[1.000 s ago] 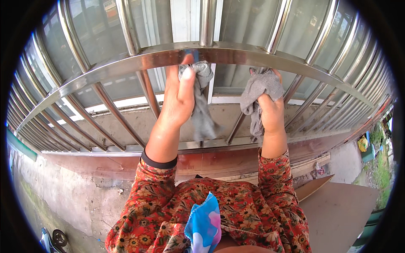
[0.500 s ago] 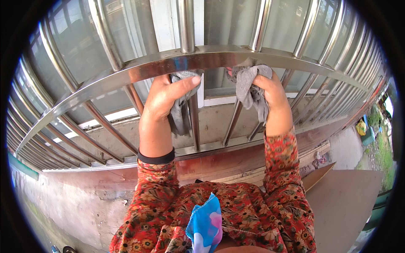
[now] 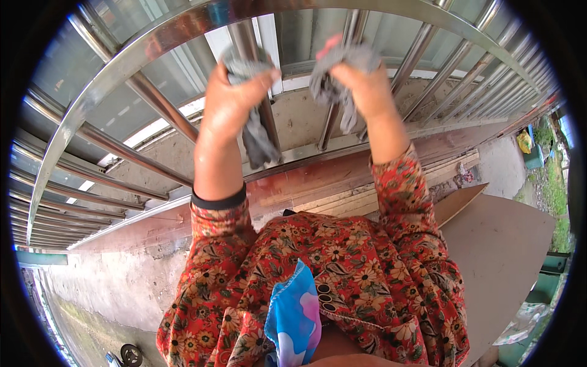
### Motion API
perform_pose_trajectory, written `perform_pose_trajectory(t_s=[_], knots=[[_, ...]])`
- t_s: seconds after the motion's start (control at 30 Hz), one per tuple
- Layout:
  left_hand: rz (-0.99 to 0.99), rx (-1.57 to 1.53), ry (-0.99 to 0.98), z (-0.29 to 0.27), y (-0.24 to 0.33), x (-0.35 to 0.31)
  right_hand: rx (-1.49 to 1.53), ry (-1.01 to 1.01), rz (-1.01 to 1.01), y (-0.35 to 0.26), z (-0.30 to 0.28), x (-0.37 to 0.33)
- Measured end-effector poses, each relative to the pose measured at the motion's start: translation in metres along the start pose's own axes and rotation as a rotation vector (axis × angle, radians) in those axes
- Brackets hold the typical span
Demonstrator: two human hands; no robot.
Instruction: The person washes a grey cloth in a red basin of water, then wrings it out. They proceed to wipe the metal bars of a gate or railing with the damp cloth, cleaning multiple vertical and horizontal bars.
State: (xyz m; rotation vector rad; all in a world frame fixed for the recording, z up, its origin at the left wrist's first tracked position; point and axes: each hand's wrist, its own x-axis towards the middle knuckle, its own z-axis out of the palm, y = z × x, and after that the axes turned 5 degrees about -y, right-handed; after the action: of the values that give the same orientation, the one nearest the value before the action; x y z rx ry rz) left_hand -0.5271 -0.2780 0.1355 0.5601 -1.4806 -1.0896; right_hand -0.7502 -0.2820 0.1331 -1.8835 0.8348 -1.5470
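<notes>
Both-handed: left hand (image 3: 235, 101) clamped on grey rag (image 3: 254, 131) around steel bar (image 3: 247, 46); right hand (image 3: 361, 85) clenched on second rag (image 3: 333, 79).

My one camera sits on the person's head and looks down and forward.

I see through a round fisheye lens, so straight things bend near the rim, like the metal window bars (image 3: 153, 104). The camera is very close to the raised left hand (image 3: 235, 101) and right hand (image 3: 361, 82), which fill the top middle. The flowery sleeves (image 3: 342, 269) come up from the bottom edge. Far below, at the sides, I see the ground (image 3: 98, 293). There is no second view to share with.
</notes>
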Motion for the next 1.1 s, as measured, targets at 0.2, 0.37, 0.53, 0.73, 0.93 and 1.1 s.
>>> perform_pose_trajectory(t_s=[0.2,0.37,0.53,0.73,0.93,1.1], knots=[[-0.157,0.091,0.114,0.006,-0.090,-0.065,0.153,0.139,0.215,0.075,0.034,-0.085],[-0.217,0.283,0.263,0.016,-0.147,-0.107,-0.168,0.205,0.315,0.117,0.051,-0.134],[-0.177,0.292,0.252,0.014,-0.141,-0.102,-0.206,0.244,0.287,0.090,0.052,-0.116],[0.088,0.166,0.320,0.018,-0.060,-0.040,-0.308,0.310,-0.214,0.008,0.016,-0.011],[0.059,0.142,0.288,0.020,-0.041,-0.031,-0.252,0.243,-0.134,0.008,0.023,-0.014],[-0.085,0.117,0.294,0.020,-0.099,-0.068,-0.006,0.261,0.264,0.063,0.042,-0.070]])
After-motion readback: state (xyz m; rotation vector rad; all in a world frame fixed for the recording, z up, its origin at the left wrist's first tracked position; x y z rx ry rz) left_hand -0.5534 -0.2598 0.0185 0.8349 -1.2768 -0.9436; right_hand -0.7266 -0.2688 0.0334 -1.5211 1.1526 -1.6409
